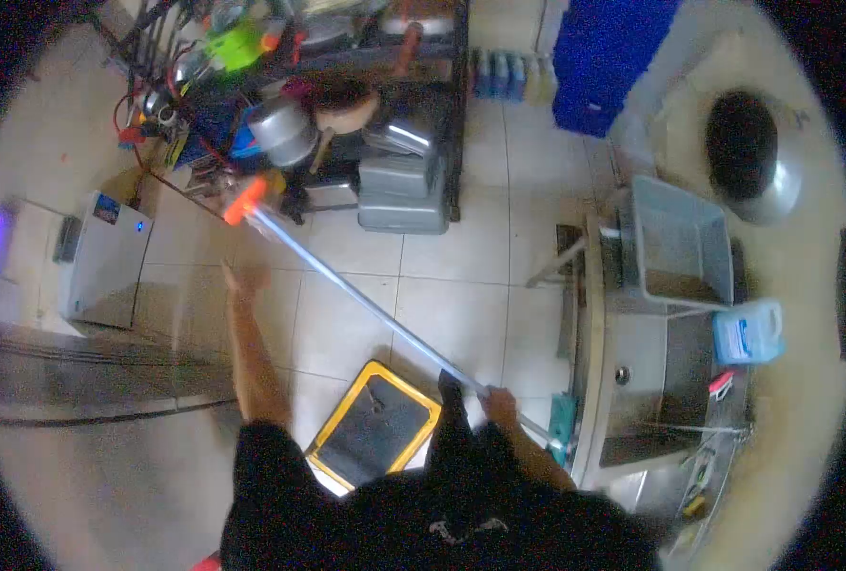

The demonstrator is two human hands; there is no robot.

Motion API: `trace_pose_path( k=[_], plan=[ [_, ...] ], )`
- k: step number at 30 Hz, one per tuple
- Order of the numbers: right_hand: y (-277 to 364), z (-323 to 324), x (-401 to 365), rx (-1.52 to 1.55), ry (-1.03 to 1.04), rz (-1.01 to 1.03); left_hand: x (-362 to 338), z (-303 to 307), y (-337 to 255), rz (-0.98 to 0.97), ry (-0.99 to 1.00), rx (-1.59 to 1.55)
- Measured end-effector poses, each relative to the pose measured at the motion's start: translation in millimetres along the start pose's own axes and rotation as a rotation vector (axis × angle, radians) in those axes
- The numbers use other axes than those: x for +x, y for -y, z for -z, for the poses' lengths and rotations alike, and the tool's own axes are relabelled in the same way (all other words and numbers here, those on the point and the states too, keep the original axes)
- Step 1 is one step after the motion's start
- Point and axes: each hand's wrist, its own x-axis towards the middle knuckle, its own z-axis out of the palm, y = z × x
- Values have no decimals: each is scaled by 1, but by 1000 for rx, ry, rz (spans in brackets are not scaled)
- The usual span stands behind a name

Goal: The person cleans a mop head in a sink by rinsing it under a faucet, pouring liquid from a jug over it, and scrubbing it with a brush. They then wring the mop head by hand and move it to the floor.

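A long pale-blue pole [347, 285] with an orange crosswise head [247, 200] runs diagonally over the tiled floor. My right hand [500, 404] is wrapped round its lower part, near my body. Past that hand, the pole's lower end overlaps a teal piece [562, 419] beside the sink counter. My left hand [242, 276] is stretched out forward and holds nothing, its fingers apart and slightly blurred, below the orange head. Between my arms, a yellow-framed dark panel [371, 428] lies on the floor with a small object on it.
Ahead stands a rack with a metal pot [283, 133], pans and grey tubs [402, 195]. On the right are a sink [623, 419], a grey basin [685, 238], a blue-white jug [748, 333] and a wok [775, 181]. A white box-shaped appliance [109, 257] stands left; a blue container [599, 71] is at the back.
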Motion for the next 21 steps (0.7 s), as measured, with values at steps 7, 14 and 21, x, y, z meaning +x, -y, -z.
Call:
trace_pose_path(
  k=[7,14,21],
  plan=[
    [96,-98,198,-258,-166,440,-312,112,307,242,-560,-118],
    [-43,-80,324,-414,41,610,-500,-29,415,694,-1044,309],
    [-119,122,326,36,605,-65,-537,0,389,826,-1020,403]
  ],
)
